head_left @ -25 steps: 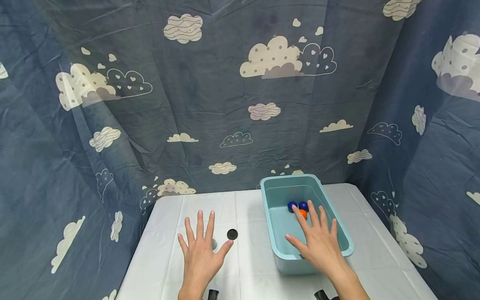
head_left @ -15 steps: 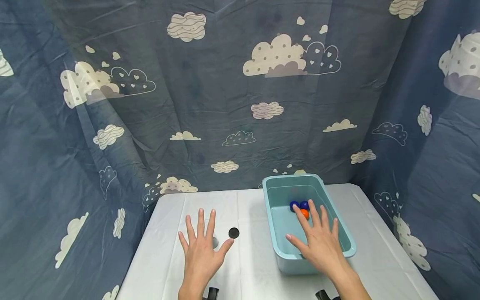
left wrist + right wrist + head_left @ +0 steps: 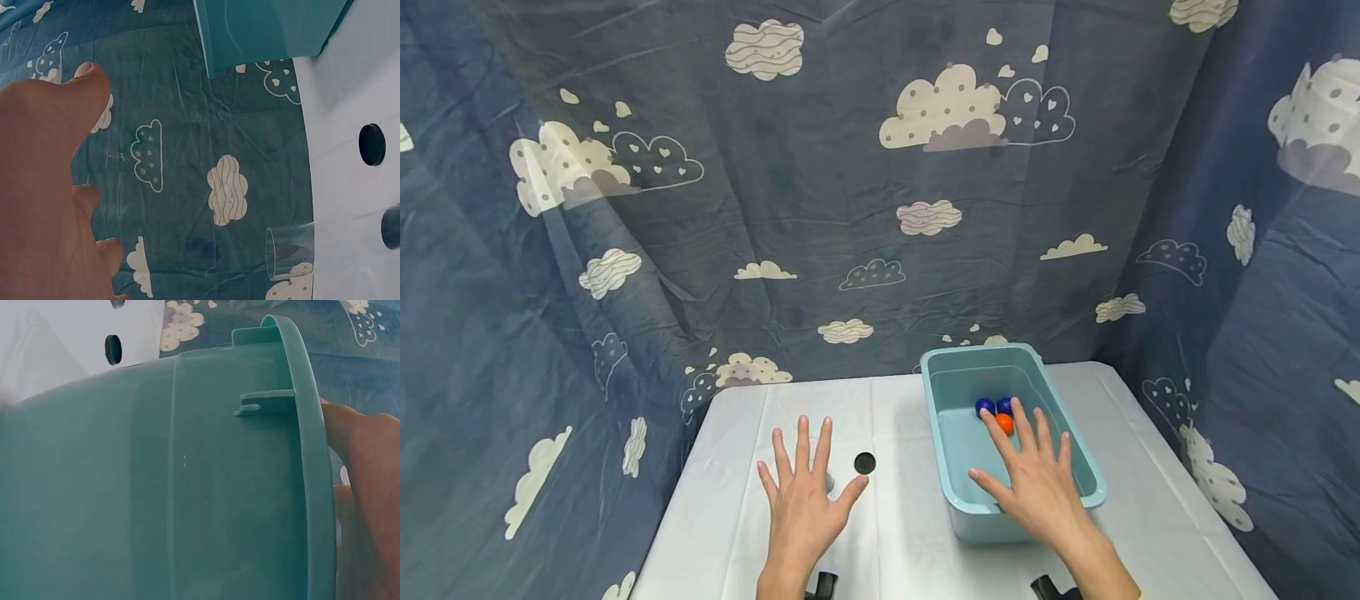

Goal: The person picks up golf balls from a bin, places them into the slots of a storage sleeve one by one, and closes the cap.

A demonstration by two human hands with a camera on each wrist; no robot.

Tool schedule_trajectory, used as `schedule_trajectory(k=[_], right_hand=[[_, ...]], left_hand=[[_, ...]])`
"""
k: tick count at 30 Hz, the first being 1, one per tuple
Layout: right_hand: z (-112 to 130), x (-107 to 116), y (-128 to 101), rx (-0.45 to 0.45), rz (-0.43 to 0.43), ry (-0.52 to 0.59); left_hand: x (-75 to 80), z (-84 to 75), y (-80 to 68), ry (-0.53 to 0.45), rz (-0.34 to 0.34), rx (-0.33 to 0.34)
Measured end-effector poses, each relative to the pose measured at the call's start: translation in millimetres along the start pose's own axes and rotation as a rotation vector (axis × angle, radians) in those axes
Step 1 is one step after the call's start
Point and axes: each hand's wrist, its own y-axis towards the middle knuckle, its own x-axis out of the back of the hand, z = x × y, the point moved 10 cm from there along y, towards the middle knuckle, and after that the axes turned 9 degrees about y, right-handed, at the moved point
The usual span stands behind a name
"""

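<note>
My left hand [image 3: 805, 504] hovers over the white table with fingers spread, holding nothing. Just right of its thumb lies a round black lid [image 3: 865, 462]. Mostly hidden behind the fingers is a greyish round-edged thing [image 3: 829, 483]. In the left wrist view a clear cylinder with an open rim [image 3: 290, 253] shows beside that lid, and a dark rounded piece [image 3: 392, 226] is cut off by the frame edge. My right hand [image 3: 1041, 492], also spread and holding nothing, is above the near part of a light blue bin [image 3: 942, 454]. Two blue balls [image 3: 985, 407] and an orange ball [image 3: 1003, 424] lie inside, partly covered by its fingertips.
The white-covered table [image 3: 898, 517] runs back to a dark blue cloud-print curtain [image 3: 820, 208], which also hangs along both sides. The bin's raised rim surrounds the balls on the table's right half.
The head view shifts slightly. Both hands keep nearly the same spread pose and place, and the lid, bin and balls stay where they were.
</note>
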Motion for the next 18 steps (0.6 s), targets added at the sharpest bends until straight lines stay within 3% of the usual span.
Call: schedule_trajectory(k=[11, 18], right_hand=[[15, 13, 12, 0.098, 0.006, -0.025], [22, 24, 32, 0.163, 0.060, -0.007]], left_hand=[[3.4, -4.3, 6.3, -0.005, -0.040, -0.077], [8.6, -1.8, 16.8, 0.015, -0.087, -0.144]])
